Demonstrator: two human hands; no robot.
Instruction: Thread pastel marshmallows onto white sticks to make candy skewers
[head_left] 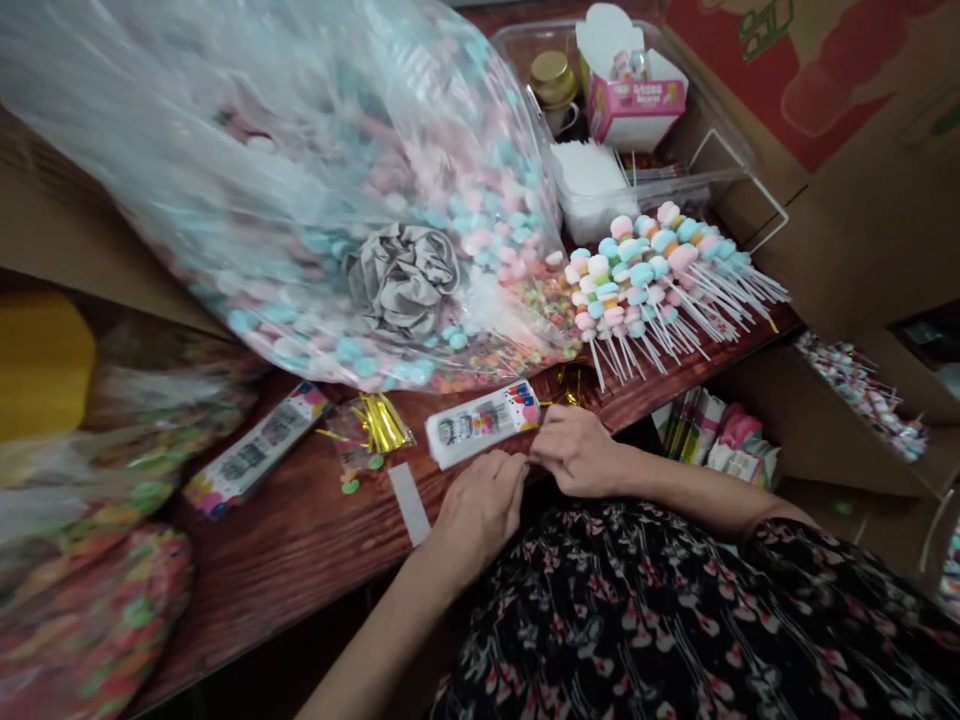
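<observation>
My left hand (484, 505) and my right hand (574, 450) meet at the table's front edge, fingers pinched close together. Whatever lies between the fingertips is too small or hidden to make out. Just beyond them is a stack of printed clear bags (484, 425) with a colourful balloon print. Gold twist ties (384, 422) spill from a small clear packet left of that stack, and a few more gold ties (574, 385) lie behind my right hand. A white strip (409, 503) rests beside my left hand. Farther left sits another printed bag stack (259, 450).
A huge clear bag of pastel candies (480, 180) fills the back, with a grey scrunched cloth (405, 278) on it. Candy sticks (652, 265) are piled at the right edge. Behind them stands a clear plastic bin (720, 150). Bagged gummies (97, 620) lie left; cardboard boxes (862, 220) stand right.
</observation>
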